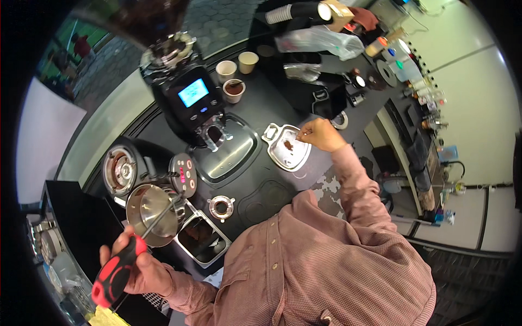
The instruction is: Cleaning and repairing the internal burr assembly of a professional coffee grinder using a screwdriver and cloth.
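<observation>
My left hand (145, 276) grips a screwdriver (115, 276) by its red and black handle. The shaft slants up and right, across the steel bowl (138, 209) of a machine with a lit round panel (183, 175). Over on the right, my right hand (322, 134) is closed in a pinch at the edge of a small metal tray (284, 161). Whatever sits between those fingertips is too small to make out. A little brown powder (288, 145) lies on the tray, just left of the fingers. A metal ring-shaped part (221, 208) rests on the counter between my arms.
A black grinder (187, 89) with a lit blue screen stands at the back, a steel drip tray (231, 157) before it. Paper cups (234, 91) stand beside it, one holding brown powder. A plastic bag (321, 42) and bottles line the far right. A rectangular metal container (204, 239) sits near my left forearm.
</observation>
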Tool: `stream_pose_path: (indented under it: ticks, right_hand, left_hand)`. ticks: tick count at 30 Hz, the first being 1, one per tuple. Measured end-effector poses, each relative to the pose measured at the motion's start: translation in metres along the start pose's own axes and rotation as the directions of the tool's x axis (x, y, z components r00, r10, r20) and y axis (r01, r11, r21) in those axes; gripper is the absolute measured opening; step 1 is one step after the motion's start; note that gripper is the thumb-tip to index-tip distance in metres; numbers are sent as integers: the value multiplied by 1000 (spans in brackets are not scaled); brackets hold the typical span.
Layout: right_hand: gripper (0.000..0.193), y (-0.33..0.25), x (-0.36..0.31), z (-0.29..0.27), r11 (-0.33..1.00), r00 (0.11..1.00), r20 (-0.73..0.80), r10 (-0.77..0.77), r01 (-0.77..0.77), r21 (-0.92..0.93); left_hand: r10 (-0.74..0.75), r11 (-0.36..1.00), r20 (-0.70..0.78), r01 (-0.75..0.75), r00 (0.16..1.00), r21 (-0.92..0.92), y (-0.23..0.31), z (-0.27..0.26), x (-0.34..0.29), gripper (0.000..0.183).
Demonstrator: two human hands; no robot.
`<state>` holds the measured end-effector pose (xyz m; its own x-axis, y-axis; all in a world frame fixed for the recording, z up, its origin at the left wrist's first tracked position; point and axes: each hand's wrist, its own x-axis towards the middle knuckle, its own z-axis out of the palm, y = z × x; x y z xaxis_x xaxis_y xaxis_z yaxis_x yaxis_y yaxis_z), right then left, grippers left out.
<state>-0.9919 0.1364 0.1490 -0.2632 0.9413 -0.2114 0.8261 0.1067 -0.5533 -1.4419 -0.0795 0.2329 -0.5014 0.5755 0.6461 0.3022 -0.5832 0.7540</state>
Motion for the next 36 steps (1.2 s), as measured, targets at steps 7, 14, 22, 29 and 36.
stream_pose_path:
  ticks: [7,14,22,29,36]
  right_hand:
    - [24,86,-5,69,909,901,-120,416,-409,82]
    - [36,99,-20,48,971,924,-336,181,-113,210]
    - [36,-26,-74,-2,771,994,68,-88,25,636]
    - [76,-153,-112,-11,604,658,392,-643,121,788]
    - [45,-217,-68,-5,464,453,122,-883,804,370]
  left_hand:
    - [-121,990,212,134,970,-48,36,38,-38,66]
    - [-224,972,255,236,941,-15,53,54,-47,63]
    - [-454,890,484,356,749,285,79,83,-44,40]
    - [134,896,708,-390,694,213,77,100,-20,38]
    - [166,912,551,-340,818,230,70,89,-8,40]
